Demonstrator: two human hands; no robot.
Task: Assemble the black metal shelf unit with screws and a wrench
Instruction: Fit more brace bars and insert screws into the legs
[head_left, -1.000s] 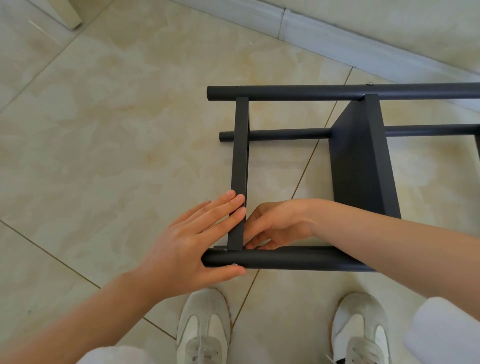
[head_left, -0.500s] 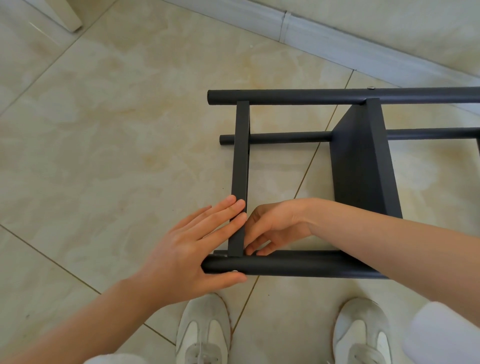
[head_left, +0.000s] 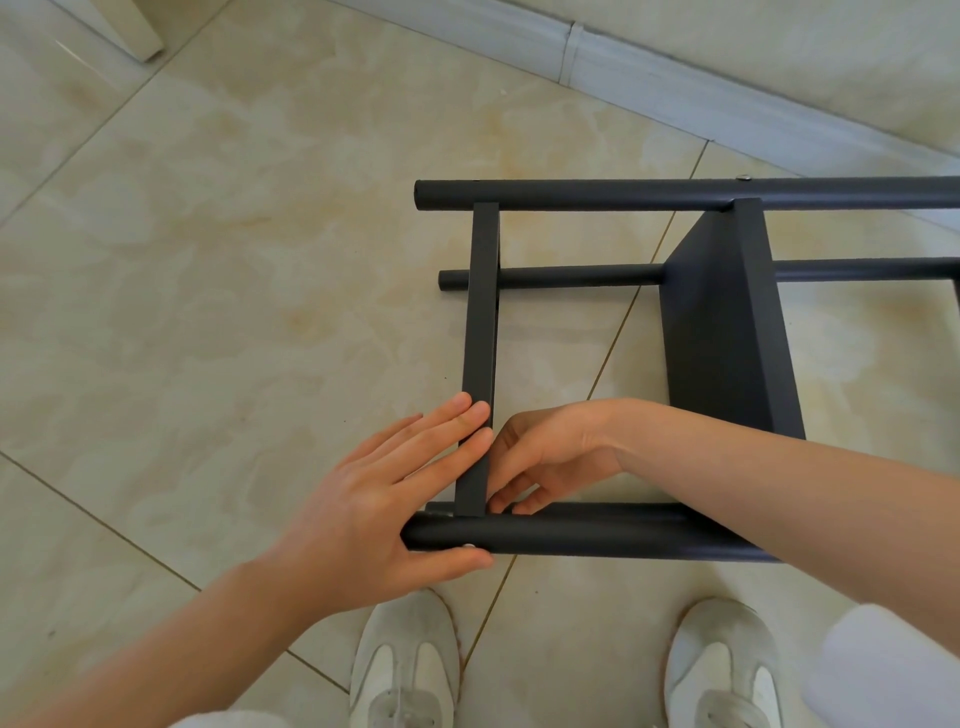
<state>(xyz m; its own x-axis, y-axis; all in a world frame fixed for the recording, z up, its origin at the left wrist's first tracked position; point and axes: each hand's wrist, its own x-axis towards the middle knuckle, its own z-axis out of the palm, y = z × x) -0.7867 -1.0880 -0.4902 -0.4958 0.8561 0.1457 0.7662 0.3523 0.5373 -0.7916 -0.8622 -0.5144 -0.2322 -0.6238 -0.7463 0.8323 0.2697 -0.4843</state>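
Head view: left hand (head_left: 374, 509) stays flat, bracing crossbar (head_left: 480, 312) and near tube (head_left: 597, 535); right hand (head_left: 550, 452) curls at their joint, contents unseen. Little has moved; fastening apparently continues.

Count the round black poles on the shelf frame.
3: the far pole, the middle pole behind the flat bar, the near pole touching the left hand. A fourth may be hidden beneath.
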